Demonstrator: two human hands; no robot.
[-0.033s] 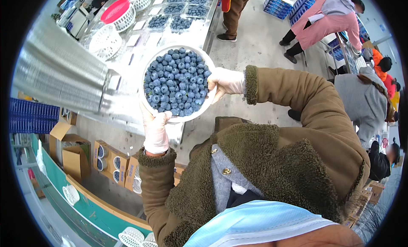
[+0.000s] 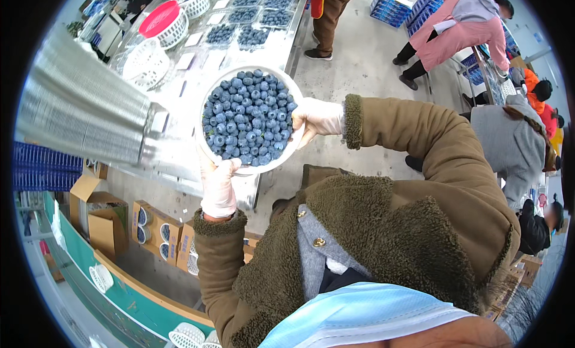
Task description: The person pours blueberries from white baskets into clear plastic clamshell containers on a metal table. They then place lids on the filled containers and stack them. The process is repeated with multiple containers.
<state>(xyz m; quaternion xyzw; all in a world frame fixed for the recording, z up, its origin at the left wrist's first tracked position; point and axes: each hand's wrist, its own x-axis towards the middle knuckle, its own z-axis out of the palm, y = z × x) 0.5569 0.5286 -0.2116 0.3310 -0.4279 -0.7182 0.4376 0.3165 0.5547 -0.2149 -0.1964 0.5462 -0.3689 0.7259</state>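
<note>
Both my gloved hands hold a round white basket (image 2: 290, 150) by its rim, just over the near edge of the metal table. Loose blueberries (image 2: 248, 117) fill it almost to the top. My left hand (image 2: 219, 189) grips the lower left rim, thumb over the edge and fingers hidden under it. On the right side, my right hand (image 2: 320, 116) is closed on the rim, its fingertips at the berries. Beyond the basket, clear plastic trays of blueberries (image 2: 253, 36) stand in rows on the table.
A tall stack of clear plastic trays (image 2: 90, 96) rises at the left, near white baskets (image 2: 147, 63) and a red lid (image 2: 159, 18). Open cardboard boxes (image 2: 108, 222) stand below the table. A person in a pink apron (image 2: 461, 33) and other workers are at the right.
</note>
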